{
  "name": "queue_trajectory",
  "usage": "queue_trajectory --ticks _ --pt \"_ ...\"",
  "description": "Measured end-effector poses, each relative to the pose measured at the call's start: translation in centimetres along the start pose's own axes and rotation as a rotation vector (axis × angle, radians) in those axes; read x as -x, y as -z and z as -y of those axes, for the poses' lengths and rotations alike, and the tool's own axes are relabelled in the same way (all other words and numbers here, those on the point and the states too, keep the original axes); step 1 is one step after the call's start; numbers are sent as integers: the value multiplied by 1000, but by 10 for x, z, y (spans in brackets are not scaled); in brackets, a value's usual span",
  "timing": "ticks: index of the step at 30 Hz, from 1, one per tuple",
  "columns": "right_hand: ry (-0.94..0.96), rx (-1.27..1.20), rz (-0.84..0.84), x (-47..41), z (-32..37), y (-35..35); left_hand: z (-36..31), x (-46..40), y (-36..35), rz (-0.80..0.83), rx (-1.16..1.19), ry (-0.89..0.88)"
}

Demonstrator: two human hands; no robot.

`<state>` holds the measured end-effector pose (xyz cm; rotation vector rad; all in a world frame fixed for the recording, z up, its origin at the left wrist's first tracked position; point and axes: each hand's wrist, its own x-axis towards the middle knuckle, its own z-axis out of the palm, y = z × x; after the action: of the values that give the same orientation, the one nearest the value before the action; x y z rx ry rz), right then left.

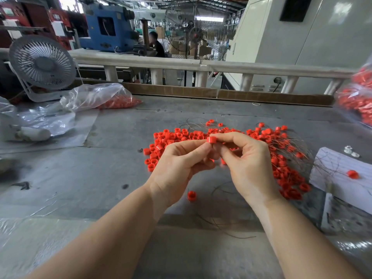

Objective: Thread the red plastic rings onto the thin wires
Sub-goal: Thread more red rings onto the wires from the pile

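- Left hand [177, 164] and right hand [247, 162] pinch one small red plastic ring [211, 139] between curled fingertips.
- Thin wire possibly in it; unclear.
- Loose red rings pile [175, 137] lies on grey counter [100, 178].

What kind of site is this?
Likely a factory floor, at a hand-assembly bench: a blue industrial machine and a big pedestal fan stand behind, and loose red rings lie heaped on the worktable.
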<state>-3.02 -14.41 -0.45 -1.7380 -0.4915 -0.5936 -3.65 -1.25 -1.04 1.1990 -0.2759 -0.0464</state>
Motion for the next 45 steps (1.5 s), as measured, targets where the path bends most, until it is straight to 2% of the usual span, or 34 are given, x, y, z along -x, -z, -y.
queue_trajectory --ticks 8,14,18,22,27,32,37,45 --pt "38 31 -14 0 -1 1 -1 1 -1 -12 -21 -5" --pt "163 118 -41 0 -1 1 -2 1 -2 -12 10 22" --pt "255 297 -61 1 -5 2 -3 0 0 -33 41 53" --pt "370 502 -46 3 -5 2 -2 1 1 -61 -25 54" --pt "304 376 -50 3 -5 2 1 -1 3 -53 41 46" --pt "296 353 -36 3 -4 1 2 -2 3 -1 68 64" --pt "294 379 -10 4 -3 0 2 -3 4 -42 -69 1" --pt "199 519 -11 2 -6 2 1 -3 3 -128 -4 -11"
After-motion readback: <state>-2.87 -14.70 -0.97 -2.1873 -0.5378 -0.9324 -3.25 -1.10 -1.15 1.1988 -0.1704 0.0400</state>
